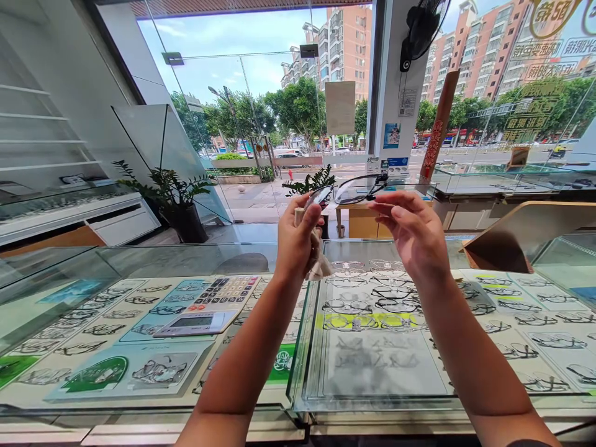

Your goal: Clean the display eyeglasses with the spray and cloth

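Note:
A pair of thin dark-rimmed glasses (356, 190) is held up above the glass counter, in front of the window. My left hand (300, 233) is closed around a light beige cloth (320, 264) and pinches the left lens between thumb and fingers. The cloth hangs down below the palm. At the other end, my right hand (412, 230) has its fingertips at the right side of the frame, near the hinge and temple, with the fingers pressed together. The right lens is uncovered.
Beneath my arms, glass display cases (302, 366) hold rows of spectacles. A calculator (209, 307) lies on the left case. A brown wooden stand (500, 251) is at the right. Potted plants (189, 217) stand beyond the counter.

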Motion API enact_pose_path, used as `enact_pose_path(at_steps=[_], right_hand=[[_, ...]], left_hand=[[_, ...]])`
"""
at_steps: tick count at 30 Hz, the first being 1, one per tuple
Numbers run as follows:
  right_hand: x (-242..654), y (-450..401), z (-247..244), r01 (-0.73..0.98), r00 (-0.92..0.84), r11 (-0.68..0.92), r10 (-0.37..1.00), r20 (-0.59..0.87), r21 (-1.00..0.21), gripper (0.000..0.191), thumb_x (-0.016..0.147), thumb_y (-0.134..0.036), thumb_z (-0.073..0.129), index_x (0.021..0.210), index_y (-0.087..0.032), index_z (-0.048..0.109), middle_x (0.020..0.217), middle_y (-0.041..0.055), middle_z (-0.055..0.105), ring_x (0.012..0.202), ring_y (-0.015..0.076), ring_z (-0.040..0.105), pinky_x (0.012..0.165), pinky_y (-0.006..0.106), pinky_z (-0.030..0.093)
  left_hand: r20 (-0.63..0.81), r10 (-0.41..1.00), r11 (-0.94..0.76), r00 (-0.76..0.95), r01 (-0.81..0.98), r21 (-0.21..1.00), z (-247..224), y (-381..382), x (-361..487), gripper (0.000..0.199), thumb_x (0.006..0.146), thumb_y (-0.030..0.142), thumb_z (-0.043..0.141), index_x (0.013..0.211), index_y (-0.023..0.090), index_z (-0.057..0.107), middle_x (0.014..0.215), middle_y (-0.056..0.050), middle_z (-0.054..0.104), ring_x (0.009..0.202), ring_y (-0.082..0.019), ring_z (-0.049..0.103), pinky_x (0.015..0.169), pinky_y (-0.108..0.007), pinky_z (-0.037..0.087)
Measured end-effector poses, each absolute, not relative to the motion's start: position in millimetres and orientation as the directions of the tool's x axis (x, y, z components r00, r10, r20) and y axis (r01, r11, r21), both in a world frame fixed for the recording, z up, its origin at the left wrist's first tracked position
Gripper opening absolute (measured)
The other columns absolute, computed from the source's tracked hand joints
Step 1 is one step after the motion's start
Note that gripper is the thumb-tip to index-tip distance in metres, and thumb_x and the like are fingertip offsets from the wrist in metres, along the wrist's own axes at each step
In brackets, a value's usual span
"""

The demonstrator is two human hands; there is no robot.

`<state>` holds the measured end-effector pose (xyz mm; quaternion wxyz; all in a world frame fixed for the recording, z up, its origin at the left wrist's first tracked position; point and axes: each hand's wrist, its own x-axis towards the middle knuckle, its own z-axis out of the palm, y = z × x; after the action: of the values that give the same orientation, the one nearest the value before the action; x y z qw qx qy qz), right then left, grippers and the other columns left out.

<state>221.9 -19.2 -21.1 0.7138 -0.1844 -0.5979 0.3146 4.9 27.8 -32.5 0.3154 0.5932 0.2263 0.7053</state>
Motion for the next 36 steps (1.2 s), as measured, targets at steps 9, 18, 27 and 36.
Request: enact_pose_path(at_steps=[9,18,27,36], right_hand=[[209,-22,-29,0.137,0.050,0.922,0.359,0.932,-0.362,0.010,0.091,-0.030,0.082,0.099,-0.035,0.083,0.111,-0.0001,0.081,0.113,0.0241,0.075,0.107,0.050,0.058],[213,-29,-26,0.207,-0.080,0.927,0.336,0.938,-0.314,0.015,0.090,-0.032,0.084,0.104,-0.038,0.084,0.119,-0.0022,0.084,0.120,0.0265,0.074,0.110,0.053,0.056],[211,-29,-25,0.137,-0.079,0.941,0.323,0.943,-0.310,0.020,0.091,-0.024,0.083,0.108,-0.036,0.084,0.113,0.0004,0.085,0.118,0.0263,0.075,0.109,0.051,0.058],[211,-28,-28,0.088,-0.039,0.928,0.366,0.930,-0.361,0.018,0.093,-0.023,0.081,0.104,-0.037,0.085,0.115,-0.0008,0.083,0.117,0.0246,0.074,0.106,0.048,0.058]], left_hand=[[0.428,0.861,-0.374,0.275,-0.230,0.899,-29,8,19,0.059,0.080,0.075,0.081,0.105,0.021,0.074,0.070,0.000,0.059,0.049,-0.008,0.043,0.042,-0.024,0.027],[0.275,0.870,-0.174,0.409,-0.267,0.948,-33,8,21,0.063,0.073,0.080,0.082,0.079,0.019,0.069,0.065,-0.001,0.056,0.052,-0.009,0.044,0.044,-0.023,0.029],[0.201,0.872,-0.176,0.447,-0.097,0.980,-27,-3,21,0.071,0.088,0.087,0.058,0.069,0.018,0.060,0.059,0.001,0.050,0.054,-0.009,0.039,0.049,-0.025,0.029],[0.168,0.816,-0.246,0.553,0.069,0.967,-34,11,13,0.090,0.090,0.094,0.038,0.087,0.015,0.080,0.067,-0.005,0.058,0.055,-0.012,0.041,0.052,-0.029,0.028]])
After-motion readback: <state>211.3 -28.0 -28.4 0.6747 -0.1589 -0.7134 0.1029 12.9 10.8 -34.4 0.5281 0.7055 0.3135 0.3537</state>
